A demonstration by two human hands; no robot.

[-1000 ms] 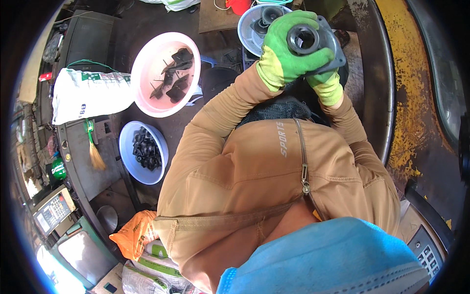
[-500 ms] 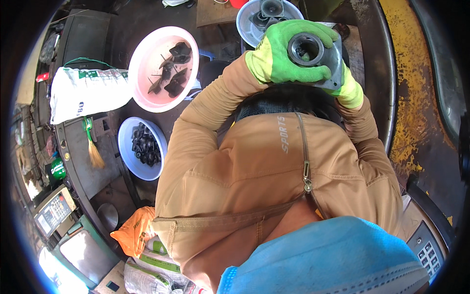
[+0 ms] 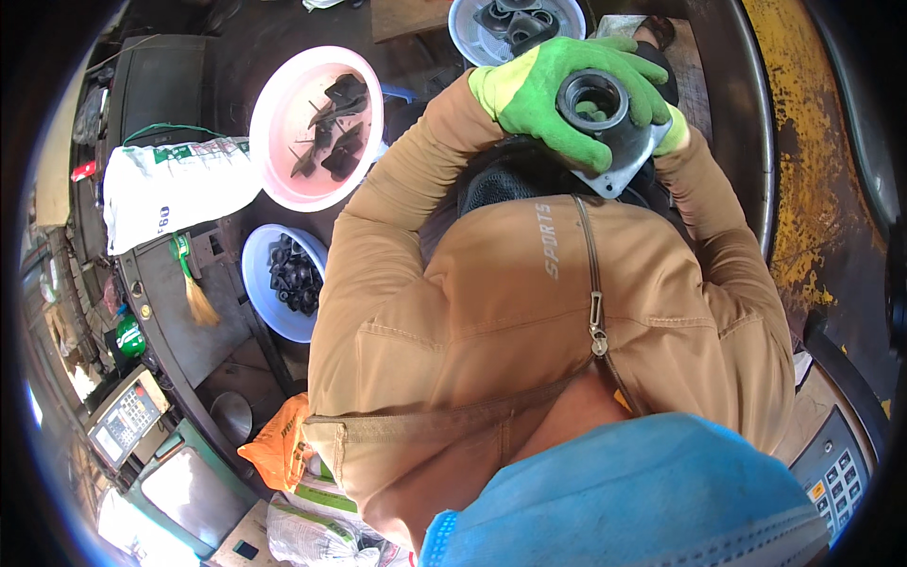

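Note:
A dark grey flanged part with a round raised collar [image 3: 615,111] and a flat plate with a corner hole is held in front of my chest. Fingers of my left hand [image 3: 557,104], in a green and yellow glove, wrap round its collar and far side. My right hand [image 3: 676,132], gloved alike, supports it at the right; most of its fingers are hidden behind the plate. Green glove shows through the collar's opening. Just beyond, a pale blue perforated basket [image 3: 457,36] holds several dark parts [image 3: 525,28], some with similar round openings.
To the left stand a pink basin [image 3: 274,175] with dark finned pieces and a blue basin [image 3: 260,302] full of small black parts. A white sack [image 3: 179,184] and a small brush [image 3: 196,298] lie nearby. Yellow-painted, worn metal [image 3: 798,142] borders the right.
The flanged part has turned, its plate corner now pointing down toward me. My left fingers have spread along its far side, and the view has shifted slightly.

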